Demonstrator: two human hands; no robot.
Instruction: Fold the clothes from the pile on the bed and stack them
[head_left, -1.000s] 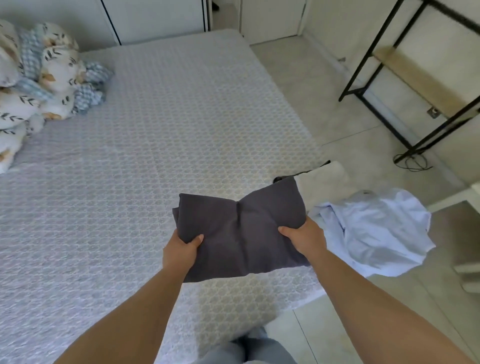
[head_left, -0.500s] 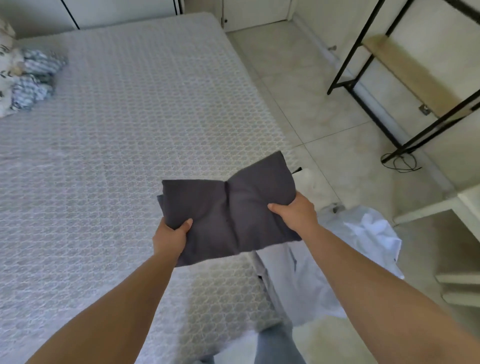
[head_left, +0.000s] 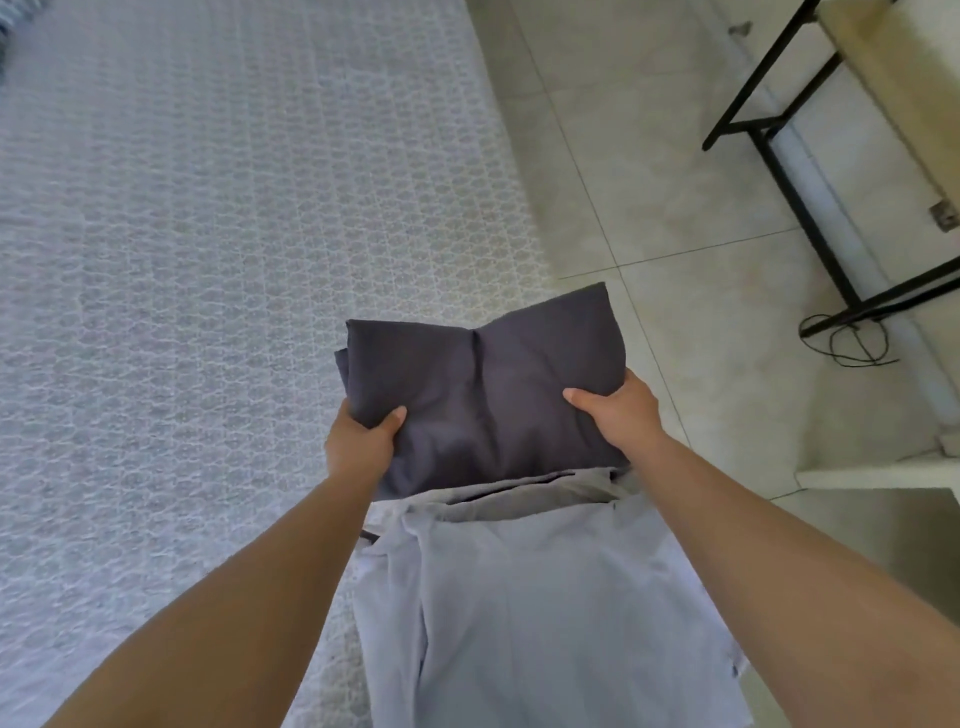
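Note:
A folded dark grey garment is held in the air over the bed's right edge. My left hand grips its near left corner, thumb on top. My right hand grips its near right side, thumb on top as well. Just below it lies a folded beige-grey piece, partly hidden by the dark garment. A loose pale blue shirt spreads over the bed corner in front of me, between my forearms.
The bed, with a white patterned cover, fills the left. Tiled floor lies to the right. A black metal rack with a wooden shelf stands at the far right, a black cable by its foot.
The view has swung right and down, so the pillow pile has left the frame. Both hands have carried the dark garment rightward, over the beige-grey piece and the blue shirt.

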